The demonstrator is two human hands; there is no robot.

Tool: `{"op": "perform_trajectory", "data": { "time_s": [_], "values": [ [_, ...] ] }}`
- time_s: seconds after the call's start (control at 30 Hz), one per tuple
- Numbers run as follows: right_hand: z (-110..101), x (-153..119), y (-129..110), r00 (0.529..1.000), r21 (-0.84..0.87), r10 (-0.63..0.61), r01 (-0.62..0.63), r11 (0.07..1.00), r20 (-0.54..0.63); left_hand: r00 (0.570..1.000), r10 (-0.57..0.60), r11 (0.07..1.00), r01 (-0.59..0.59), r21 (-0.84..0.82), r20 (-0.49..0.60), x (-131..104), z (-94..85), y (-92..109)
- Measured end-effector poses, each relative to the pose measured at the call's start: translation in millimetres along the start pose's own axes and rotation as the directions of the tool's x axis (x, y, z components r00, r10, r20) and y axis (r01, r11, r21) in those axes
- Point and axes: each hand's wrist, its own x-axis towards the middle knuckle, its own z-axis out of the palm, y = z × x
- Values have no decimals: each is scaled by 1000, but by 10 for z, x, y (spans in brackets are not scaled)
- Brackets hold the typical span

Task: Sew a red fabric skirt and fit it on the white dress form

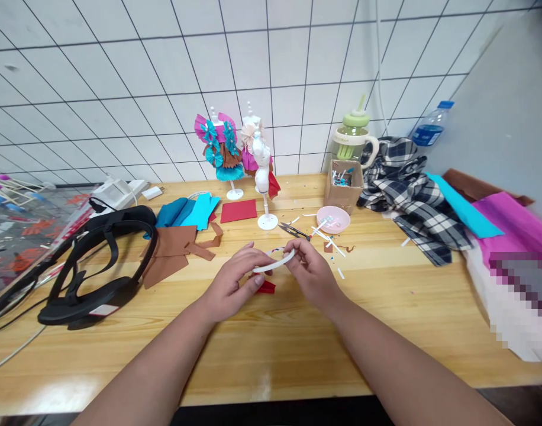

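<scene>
Between my two hands is a thin white ring, by its look a roll of narrow tape. My left hand closes on its left side with fingers and thumb. The fingers of my right hand pinch its right end. Just under my left fingertips a small folded red piece shows, partly hidden; I cannot tell whether the hand touches it. Beyond my hands a bare white mini dress form stands upright, with a pair of small scissors lying to its right.
Two dressed mini forms stand by the tiled wall. Brown sheets, blue sheets and a headset lie left. A red sheet is behind. Rightward are a pink dish, box, green-lidded cup and checked cloth.
</scene>
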Motion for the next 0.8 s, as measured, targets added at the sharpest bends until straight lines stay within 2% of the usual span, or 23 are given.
{"op": "perform_trajectory", "data": {
  "time_s": [0.1,0.17,0.23,0.37,0.53,0.8],
  "values": [
    [0,23,25,992,101,117,-120,988,37,996,-70,997,72,-27,47,-10,-1,15],
    [-1,18,26,990,49,137,-138,989,25,990,-131,991,131,1,48,-13,8,31],
    [0,0,8,996,-43,95,-95,995,0,987,-157,985,153,84,41,-5,17,42],
    [17,-35,-39,998,-106,37,-32,994,41,989,-109,972,84,221,103,28,29,27],
    [36,-18,-3,997,-66,60,-64,996,-57,983,-82,938,21,346,162,36,46,-50],
    [35,-9,54,998,-10,62,-62,998,24,979,-65,877,-37,479,193,14,33,-99]
  ]
}}
